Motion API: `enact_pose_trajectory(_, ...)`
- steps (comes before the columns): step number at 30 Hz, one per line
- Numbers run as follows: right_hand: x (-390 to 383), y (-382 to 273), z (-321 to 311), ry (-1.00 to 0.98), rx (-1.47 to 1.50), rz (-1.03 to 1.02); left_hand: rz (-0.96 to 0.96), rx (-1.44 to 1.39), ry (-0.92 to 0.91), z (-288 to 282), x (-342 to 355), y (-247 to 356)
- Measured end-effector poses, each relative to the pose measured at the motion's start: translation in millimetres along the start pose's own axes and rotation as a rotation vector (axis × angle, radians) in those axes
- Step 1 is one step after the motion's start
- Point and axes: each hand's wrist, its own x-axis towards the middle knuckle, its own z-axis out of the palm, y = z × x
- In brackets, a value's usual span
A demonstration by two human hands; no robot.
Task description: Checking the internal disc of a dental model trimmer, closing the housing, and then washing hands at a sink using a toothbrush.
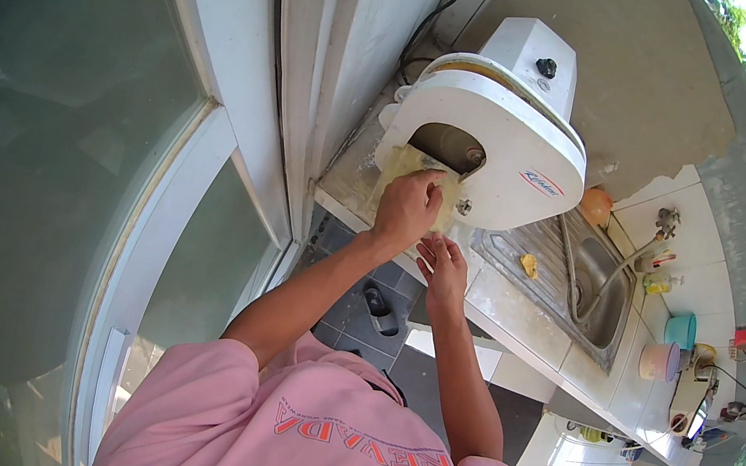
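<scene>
A white countertop machine (512, 153) with a round-cornered front panel and a dark recessed opening stands on the counter. A translucent yellowish sheet or bag (394, 172) hangs at the opening; its exact form is unclear. My left hand (408, 204) is closed on the sheet just below the opening, fingers curled over it. My right hand (441, 270) is lower and to the right, thumb and index finger on the sheet's bottom edge, the other fingers loosely bent. A small metal knob (463, 206) sits on the panel beside my left hand.
A steel sink (612, 320) with drainboard, hose and crumpled yellow piece (529, 264) is to the right, near an orange bowl (596, 204) and turquoise tub (680, 329). A frosted glass door (63, 178) fills the left. A dark slipper (379, 309) lies on the tiled floor below.
</scene>
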Motion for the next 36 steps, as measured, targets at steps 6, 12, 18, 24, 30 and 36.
enact_pose_trajectory(6,1,-1,2,0.002,-0.006,-0.004,-0.129,0.017,-0.177,23,18,-4)
enact_pose_trajectory(12,3,0,2,0.003,-0.002,-0.002,-0.150,0.057,-0.253,24,20,-1)
enact_pose_trajectory(18,2,-3,4,0.004,-0.032,-0.001,-0.095,0.135,-0.231,30,23,-8)
enact_pose_trajectory(24,3,-1,3,0.006,-0.033,-0.005,-0.104,0.128,-0.244,30,26,-8)
enact_pose_trajectory(30,2,-2,5,0.007,-0.042,-0.005,-0.109,0.121,-0.242,30,26,-11)
enact_pose_trajectory(36,3,-1,5,0.012,-0.034,-0.011,-0.141,0.106,-0.285,24,26,-3)
